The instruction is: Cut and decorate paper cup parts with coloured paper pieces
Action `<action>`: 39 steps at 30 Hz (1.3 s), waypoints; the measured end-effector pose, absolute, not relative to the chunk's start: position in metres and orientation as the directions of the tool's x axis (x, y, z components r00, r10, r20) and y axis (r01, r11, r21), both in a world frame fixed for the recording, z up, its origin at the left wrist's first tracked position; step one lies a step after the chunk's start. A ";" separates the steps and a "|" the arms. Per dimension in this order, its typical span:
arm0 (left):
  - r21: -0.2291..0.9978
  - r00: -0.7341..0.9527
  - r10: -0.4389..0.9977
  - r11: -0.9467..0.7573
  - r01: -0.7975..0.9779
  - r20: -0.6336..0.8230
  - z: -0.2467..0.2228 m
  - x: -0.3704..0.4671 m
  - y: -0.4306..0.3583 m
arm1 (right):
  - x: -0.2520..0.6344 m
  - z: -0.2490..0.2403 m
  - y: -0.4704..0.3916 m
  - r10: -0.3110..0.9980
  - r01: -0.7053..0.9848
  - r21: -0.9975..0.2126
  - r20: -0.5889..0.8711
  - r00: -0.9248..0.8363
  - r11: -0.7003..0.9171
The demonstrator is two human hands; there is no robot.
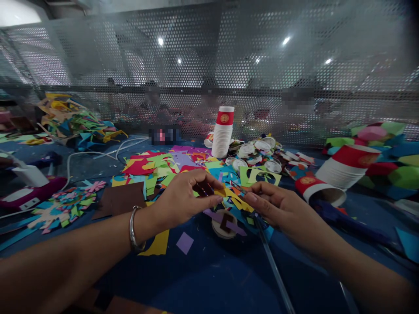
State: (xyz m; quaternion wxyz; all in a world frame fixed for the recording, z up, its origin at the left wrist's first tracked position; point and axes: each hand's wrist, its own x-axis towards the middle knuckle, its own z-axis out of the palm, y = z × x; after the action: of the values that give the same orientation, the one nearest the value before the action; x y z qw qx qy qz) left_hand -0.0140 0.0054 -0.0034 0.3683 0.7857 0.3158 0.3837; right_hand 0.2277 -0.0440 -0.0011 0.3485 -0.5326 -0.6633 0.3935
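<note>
My left hand (188, 192), a silver bangle on its wrist, pinches the end of a yellow paper strip (236, 199) between thumb and forefinger. Facing it, my right hand (273, 204) is closed at the fingertips; a thin dark piece sticks out from them, too small to name. The strip's other end reaches close to the right thumb; whether it is gripped there I cannot tell. Below both hands lies a round white disc (218, 230), with a brown paper square (225, 221) and a purple paper strip (236, 228) across it.
Coloured paper scraps (153, 168) spread behind my hands. A paper cup stack (222, 139) stands beyond, near piled discs (262, 150). More cups (343, 168) and a blue glue gun (353, 224) lie right. A clear rod (275, 268) lies in front; a purple power strip (49, 192) sits left.
</note>
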 end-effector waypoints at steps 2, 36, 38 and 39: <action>0.772 0.498 0.760 -0.586 0.246 0.418 -0.002 -0.015 0.005 | 0.228 -0.001 -0.043 0.979 0.446 -0.887 0.034 -0.199 0.122; 0.656 0.626 0.600 -0.733 0.181 0.498 -0.002 -0.014 0.002 | 0.227 0.004 -0.047 0.924 0.457 -0.870 -0.003 -0.381 0.186; 0.654 0.630 0.596 -0.735 0.180 0.497 -0.002 -0.014 0.002 | 0.227 0.004 -0.046 0.925 0.463 -0.867 -0.005 -0.380 0.186; 0.648 0.631 0.593 -0.739 0.182 0.499 -0.002 -0.014 0.002 | 0.227 0.004 -0.046 0.924 0.466 -0.865 -0.008 -0.381 0.185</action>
State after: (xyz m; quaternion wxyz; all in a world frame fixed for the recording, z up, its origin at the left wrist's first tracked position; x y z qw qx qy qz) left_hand -0.0138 0.0021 -0.0015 0.2814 0.8582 0.2260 0.3651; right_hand 0.2270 -0.0464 0.0036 0.2746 -0.4836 -0.7189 0.4169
